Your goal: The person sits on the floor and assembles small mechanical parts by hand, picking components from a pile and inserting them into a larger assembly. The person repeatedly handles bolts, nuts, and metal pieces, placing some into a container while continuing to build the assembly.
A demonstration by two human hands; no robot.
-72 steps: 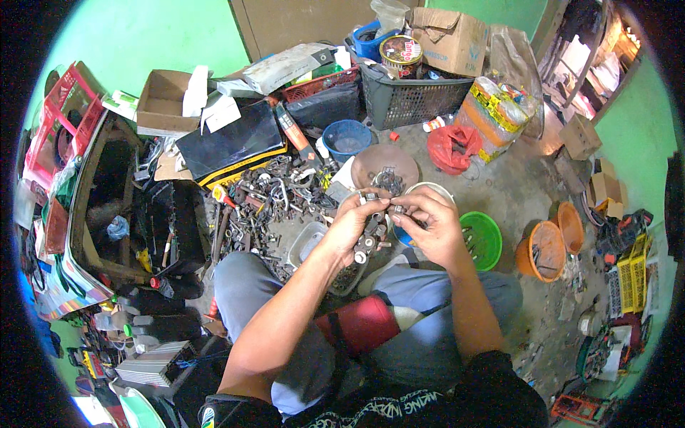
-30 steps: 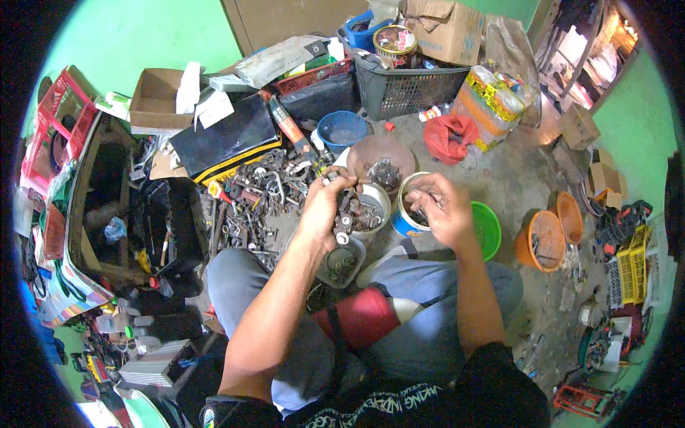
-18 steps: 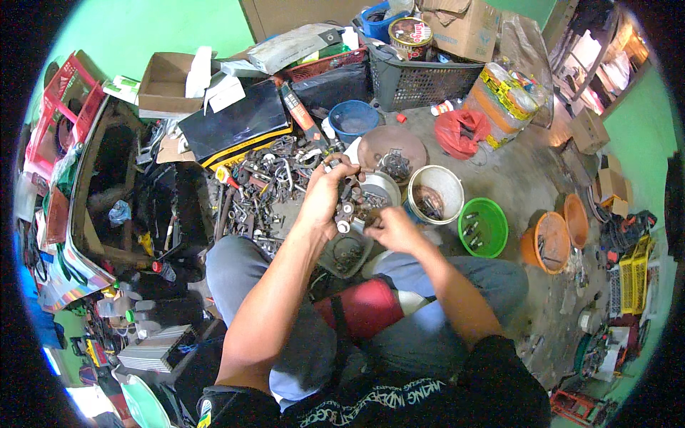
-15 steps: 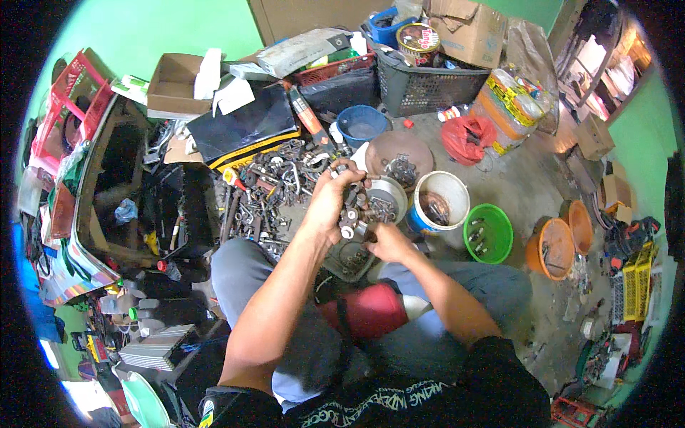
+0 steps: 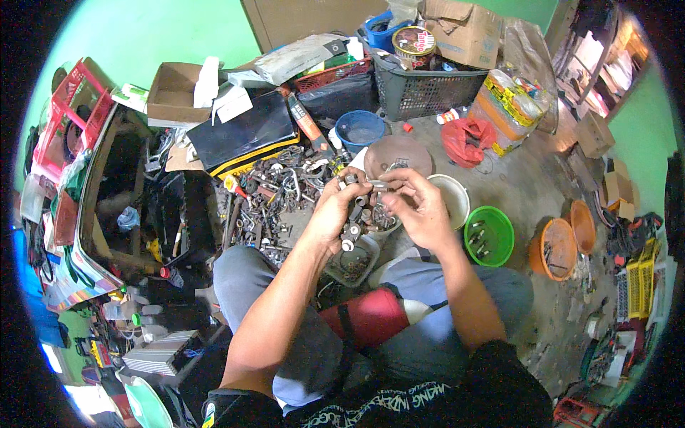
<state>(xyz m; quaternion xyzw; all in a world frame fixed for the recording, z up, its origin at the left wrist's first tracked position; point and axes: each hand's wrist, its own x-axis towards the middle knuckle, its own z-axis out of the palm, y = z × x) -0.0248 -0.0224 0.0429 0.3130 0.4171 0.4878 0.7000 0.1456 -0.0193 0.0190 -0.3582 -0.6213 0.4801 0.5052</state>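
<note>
In front of me, my left hand [image 5: 332, 212] is closed around several small metal parts [image 5: 351, 232], some round and socket-like, which stick out past the palm and fingers. My right hand [image 5: 422, 208] has come up beside it, thumb and fingers pinched on a short silvery metal piece [image 5: 379, 185] at the left fingertips. Its exact kind is too small to make out. Just below the hands is a clear plastic tub [image 5: 366, 269] with small hardware inside. Another container of metal bits behind the hands is mostly hidden.
Loose bolts, wrenches and metal parts [image 5: 275, 189] are heaped at front left. Around the hands stand a brown round dish [image 5: 391, 151], blue basin [image 5: 360, 130], white bucket [image 5: 462, 196], green basin [image 5: 509, 235] and orange bucket [image 5: 564, 246]. A grey crate [image 5: 428, 93] stands behind.
My right hand has risen from below the left hand's parts to the left fingertips, where it now pinches a metal piece. The left hand stays nearly in place, still holding its parts.
</note>
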